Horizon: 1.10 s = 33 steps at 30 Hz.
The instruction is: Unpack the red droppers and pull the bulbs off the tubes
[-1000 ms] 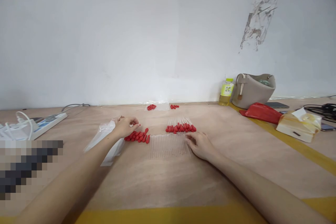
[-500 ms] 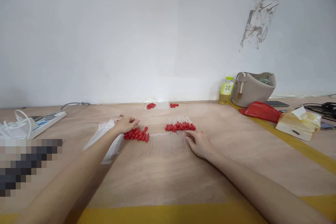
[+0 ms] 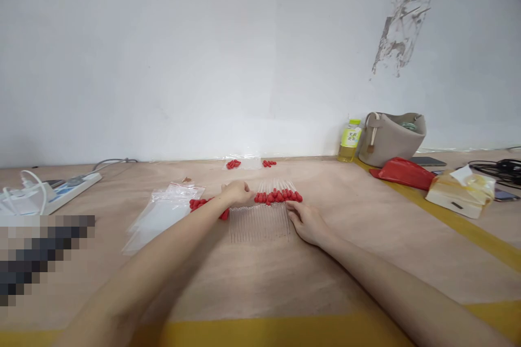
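Observation:
Just left of the red-tipped droppers (image 3: 279, 196), my left hand (image 3: 238, 193) hovers with its fingers drawn together; what they hold, if anything, is too small to make out. A pile of red rubber bulbs (image 3: 198, 204) lies partly hidden beneath my left forearm. Clear thin tubes (image 3: 258, 223) are laid side by side in a row at the centre. My right hand (image 3: 307, 222) rests at the right end of that row, thumb and forefinger apart, near the lowest red bulbs; whether it grips a tube is unclear.
Clear zip bags (image 3: 160, 214) lie on the left, beyond them a power strip (image 3: 73, 192). Small red bulbs on plastic (image 3: 234, 164) are by the wall. At the right stand a bottle (image 3: 349, 141), a grey bag (image 3: 393, 141), a red pouch (image 3: 405, 172) and a tissue pack (image 3: 459, 192).
My left hand has moved right, from above the loose red bulbs to beside the red-tipped droppers, uncovering more of the zip bags. My right hand has stayed almost in place.

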{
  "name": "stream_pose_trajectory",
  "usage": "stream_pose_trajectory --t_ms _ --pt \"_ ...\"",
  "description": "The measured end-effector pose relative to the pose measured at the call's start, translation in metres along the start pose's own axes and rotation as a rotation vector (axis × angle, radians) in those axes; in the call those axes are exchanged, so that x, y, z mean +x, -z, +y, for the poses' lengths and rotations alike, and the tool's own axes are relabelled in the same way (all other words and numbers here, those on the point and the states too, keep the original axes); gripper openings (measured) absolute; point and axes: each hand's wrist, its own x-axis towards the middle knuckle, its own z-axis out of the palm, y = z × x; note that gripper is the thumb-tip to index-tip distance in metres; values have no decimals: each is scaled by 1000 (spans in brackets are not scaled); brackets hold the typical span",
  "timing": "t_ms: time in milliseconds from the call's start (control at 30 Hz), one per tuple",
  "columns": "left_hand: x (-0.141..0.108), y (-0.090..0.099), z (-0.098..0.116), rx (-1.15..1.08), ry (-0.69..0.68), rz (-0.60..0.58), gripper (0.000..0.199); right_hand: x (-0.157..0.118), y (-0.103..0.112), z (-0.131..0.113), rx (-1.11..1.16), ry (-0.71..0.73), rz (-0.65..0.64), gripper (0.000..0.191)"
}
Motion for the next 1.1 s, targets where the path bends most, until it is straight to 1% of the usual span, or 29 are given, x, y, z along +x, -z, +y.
stream_pose_trajectory --t_ms 200,300,367,467,567,600,633,700,733,767,800,933,1033,1100 --pt "17 -6 22 10 131 -121 29 1 1 2 50 -57 2 34" --pt "23 -4 27 16 172 -152 28 2 0 3 62 -65 -9 33" --pt "22 -1 26 18 179 -146 25 2 -1 4 68 -68 -7 32" --pt "10 6 21 22 142 -75 21 2 -2 5 70 -81 6 31" --pt "-14 11 9 28 73 43 18 1 2 2 66 -61 26 30" --pt "-23 11 4 26 43 86 18 0 6 1 66 -29 14 36" --pt "-32 10 -3 17 5 128 17 0 9 -1 66 16 -15 48" --pt "-50 6 -17 -27 -106 228 17 -2 17 -4 55 105 -109 77" --pt "-58 3 -24 -54 -157 267 18 -3 21 -5 44 136 -157 89" --pt "-65 0 -31 -79 -194 293 18 -3 24 -6 31 158 -196 96" --pt "-70 -3 -37 -103 -220 308 19 -4 26 -7 18 174 -221 99" --pt "-81 -14 -52 -174 -266 357 18 -2 27 -4 -30 193 -222 91" --pt "-81 -22 -54 -190 -301 420 17 -1 24 3 -38 188 -202 86" --pt "-82 -27 -53 -181 -335 450 14 1 25 6 -8 205 -194 87"
